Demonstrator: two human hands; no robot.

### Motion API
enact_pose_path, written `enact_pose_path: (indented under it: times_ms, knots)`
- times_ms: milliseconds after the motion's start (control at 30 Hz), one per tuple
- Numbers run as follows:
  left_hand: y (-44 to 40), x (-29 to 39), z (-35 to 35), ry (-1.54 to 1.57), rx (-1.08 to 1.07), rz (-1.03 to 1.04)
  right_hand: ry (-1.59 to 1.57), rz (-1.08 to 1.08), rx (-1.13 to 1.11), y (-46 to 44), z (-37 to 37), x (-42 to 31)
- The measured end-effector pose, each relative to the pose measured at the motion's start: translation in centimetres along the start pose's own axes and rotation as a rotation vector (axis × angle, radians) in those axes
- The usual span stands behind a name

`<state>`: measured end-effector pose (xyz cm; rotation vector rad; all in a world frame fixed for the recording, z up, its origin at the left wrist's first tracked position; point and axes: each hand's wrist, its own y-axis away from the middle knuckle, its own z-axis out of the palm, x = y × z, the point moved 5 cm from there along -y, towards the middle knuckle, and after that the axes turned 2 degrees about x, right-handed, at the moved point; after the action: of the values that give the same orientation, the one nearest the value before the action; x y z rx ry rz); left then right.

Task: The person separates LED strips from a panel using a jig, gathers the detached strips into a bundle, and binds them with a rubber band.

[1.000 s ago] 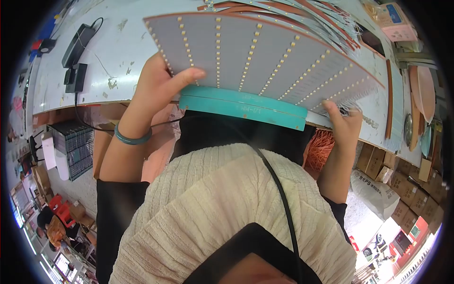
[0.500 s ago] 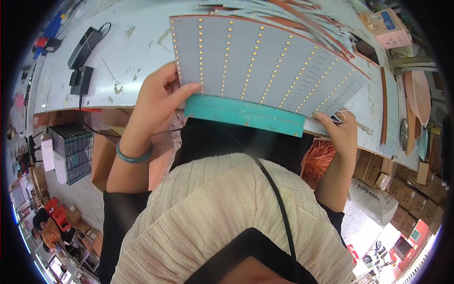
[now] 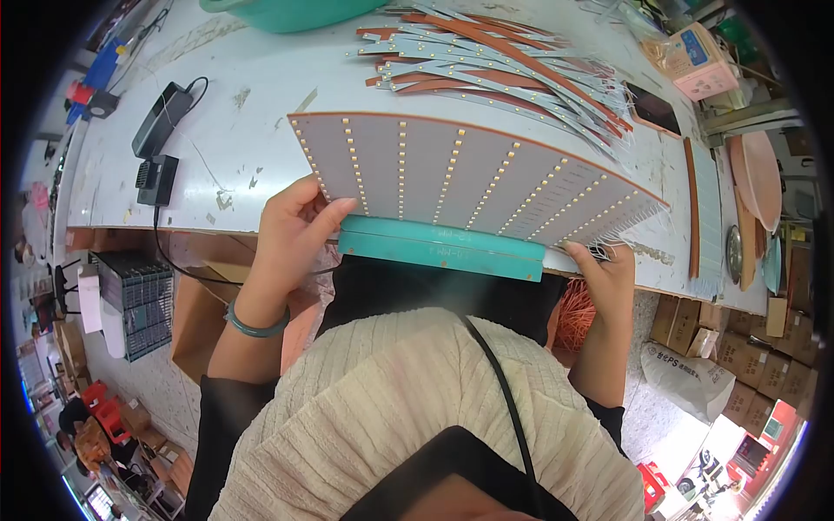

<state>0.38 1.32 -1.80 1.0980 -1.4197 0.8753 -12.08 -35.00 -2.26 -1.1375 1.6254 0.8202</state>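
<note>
A wide grey LED panel with several rows of small yellow LEDs is tilted up at the table's front edge. Along its lower edge runs a teal bar with faint lettering. My left hand grips the panel's lower left corner, thumb on the front, fingers behind it and partly hidden. At the lower right corner, my right hand pinches the panel beside thin white wires. Beyond the panel lies a loose pile of LED strips, with white and brown sides and wires at the right ends.
A black power adapter and a second black plug block with a cable lie left on the table. A phone, a pink box and a brown strip are on the right. A green basin stands at the back.
The panel has tipped toward lying flatter, its top edge lower in view, so the strip pile shows fully. Both hands keep their hold; the view has shifted, revealing the green basin.
</note>
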Motion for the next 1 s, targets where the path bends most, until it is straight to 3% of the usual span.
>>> enact_pose_path:
  times_ms: [200, 333, 600, 700, 800, 900, 933, 1000]
  knots:
    - [-0.4, 2.6, 0.2, -0.029, 0.065, 0.099, -0.065, 0.141, 0.077, -0.9, -1.5, 0.9]
    - [-4.3, 3.8, 0.2, -0.116, 0.065, 0.094, -0.134, 0.026, 0.162, -3.5, -2.3, -0.3]
    - [-15.6, 5.9, 2.7, 0.257, -0.023, 0.32, -0.411, -0.252, 0.228, -11.8, -3.8, -4.7]
    - [-16.8, 7.0, 3.8, 0.184, 0.03, 0.374, -0.318, -0.253, 0.271, -14.5, -4.7, -3.6]
    - [-18.2, 7.5, 3.8, -0.008, -0.028, 0.535, 0.085, -0.252, 0.334, -14.9, -5.1, -4.4]
    - [-16.4, 8.5, 2.6, -0.266, -0.069, 0.8, 0.111, -0.297, 0.325, -13.0, -5.5, -5.2]
    - [-14.7, 8.9, 2.1, -0.372, -0.036, 0.815, -0.073, -0.288, 0.24, -12.9, -5.7, -4.4]
    - [-10.4, 9.3, 1.5, -0.586, 0.022, 0.847, -0.02, -0.226, 0.255, -10.0, -5.6, -3.4]
